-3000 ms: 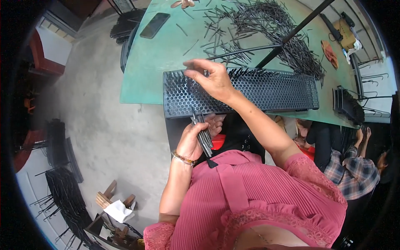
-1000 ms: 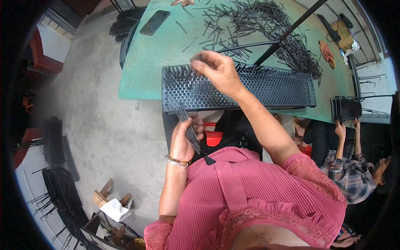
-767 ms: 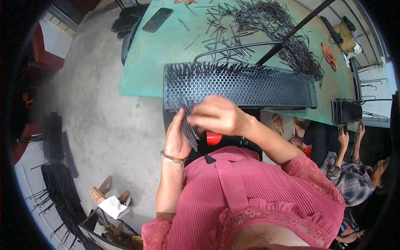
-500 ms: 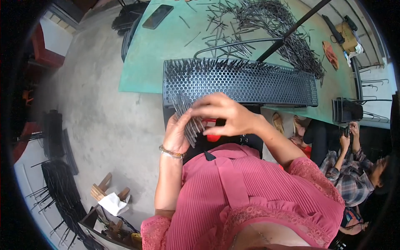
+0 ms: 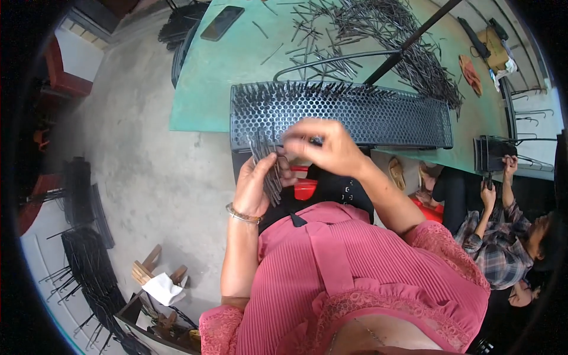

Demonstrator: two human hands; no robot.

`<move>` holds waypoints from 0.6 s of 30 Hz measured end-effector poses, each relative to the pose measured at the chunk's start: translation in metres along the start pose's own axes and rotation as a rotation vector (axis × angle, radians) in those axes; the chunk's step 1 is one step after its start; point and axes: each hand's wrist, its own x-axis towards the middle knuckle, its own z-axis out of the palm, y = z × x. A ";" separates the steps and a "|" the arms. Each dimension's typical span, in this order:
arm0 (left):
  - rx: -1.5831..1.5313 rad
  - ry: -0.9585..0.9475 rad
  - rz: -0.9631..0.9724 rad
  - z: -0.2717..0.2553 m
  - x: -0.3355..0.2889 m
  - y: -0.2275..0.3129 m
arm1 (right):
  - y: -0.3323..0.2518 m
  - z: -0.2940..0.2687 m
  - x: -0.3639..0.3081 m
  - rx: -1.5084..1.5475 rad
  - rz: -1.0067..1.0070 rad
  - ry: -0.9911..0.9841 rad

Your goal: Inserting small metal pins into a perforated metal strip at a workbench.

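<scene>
My left hand (image 5: 254,183) is closed round a bundle of thin dark metal rods (image 5: 266,168), fanned out above and below the fingers. To its right, my right hand (image 5: 324,145) is bent with thumb and fingertips drawn together. Its fingertips are blurred, and I cannot make out what is between them. Both hands are at the near edge of a long black perforated metal rack (image 5: 343,118). Many short dark rods (image 5: 272,92) stand upright in its holes, densest along the far side and the left end.
The rack rests across the near edge of a green table (image 5: 201,100). Beyond it lie a heap of loose rods (image 5: 390,35), a black bar (image 5: 414,41) and a phone (image 5: 222,23). A co-worker (image 5: 500,248) sits at the right, hands on dark parts. A red object (image 5: 305,189) shows below my hands.
My right hand has moved slightly up and right from the bundle, its fingers now drawn together. The left hand keeps hold of the rods, turned a little more upright.
</scene>
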 end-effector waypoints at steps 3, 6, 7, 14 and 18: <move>0.054 -0.054 -0.067 0.009 -0.006 0.003 | 0.008 -0.003 0.014 0.175 0.322 -0.046; 0.094 -0.078 -0.073 0.012 -0.006 0.001 | 0.019 -0.003 0.015 0.377 0.384 -0.209; 0.126 -0.090 -0.068 0.010 -0.005 -0.001 | 0.021 -0.001 0.016 0.362 0.386 -0.193; 0.140 -0.097 -0.061 0.014 0.000 -0.001 | 0.018 -0.006 0.022 0.272 0.397 -0.105; 0.086 -0.044 -0.044 0.011 0.004 -0.001 | 0.013 -0.015 0.036 0.224 0.324 0.036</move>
